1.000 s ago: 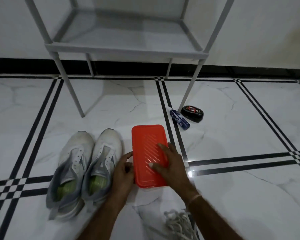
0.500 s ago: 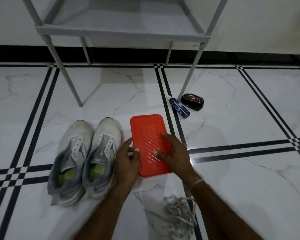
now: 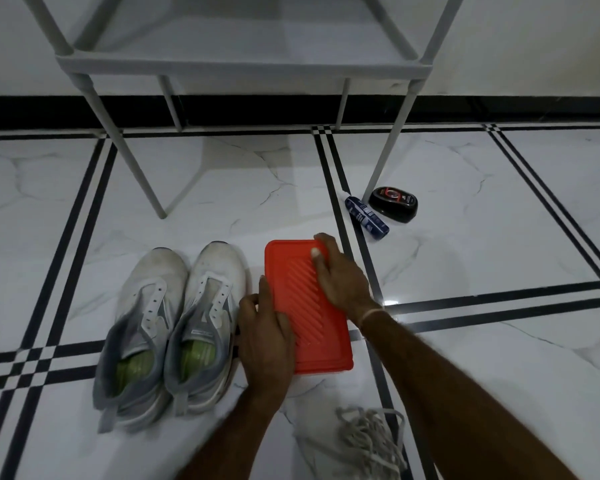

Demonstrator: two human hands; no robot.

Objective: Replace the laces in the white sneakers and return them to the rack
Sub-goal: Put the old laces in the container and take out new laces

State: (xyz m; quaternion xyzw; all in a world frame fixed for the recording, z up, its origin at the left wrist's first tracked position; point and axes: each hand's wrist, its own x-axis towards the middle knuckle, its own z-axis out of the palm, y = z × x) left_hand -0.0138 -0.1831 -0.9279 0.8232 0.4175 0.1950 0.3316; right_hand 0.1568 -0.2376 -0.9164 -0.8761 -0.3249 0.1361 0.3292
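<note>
Pair of white sneakers (image 3: 174,306) flat on the floor (image 3: 499,258), soles down, side by side and touching along their inner sides. Long axes running near to far, leaning a little to the right; toes pointing away towards the rack (image 3: 243,64) and the wall, grey heels nearest the camera. Eyelets bare, tongues exposed, green insoles showing inside.

Just right of the sneakers, a red box (image 3: 309,306), a flat ribbed rectangle lying parallel to them, long axis also near to far. Left hand (image 3: 265,337) clasped over its near left edge, between box and right-side sneaker, fingers curled down that side, forefinger stretched along the rim. Right hand (image 3: 340,275) spread across the lid, fingertips bent round the far right corner, thumb on top.

Loose pale laces (image 3: 371,441) heaped on the floor, near the bottom edge, beside the right forearm and well apart from the sneakers.

White marble tiles underfoot, veined in grey, crossed by bands of black stripes. Grey rack standing on thin legs against a white wall with a black skirting, lowest shelf bare. By its front right leg, a blue tube (image 3: 366,218) lying slantwise and a black oval case (image 3: 392,204), just beside each other.
</note>
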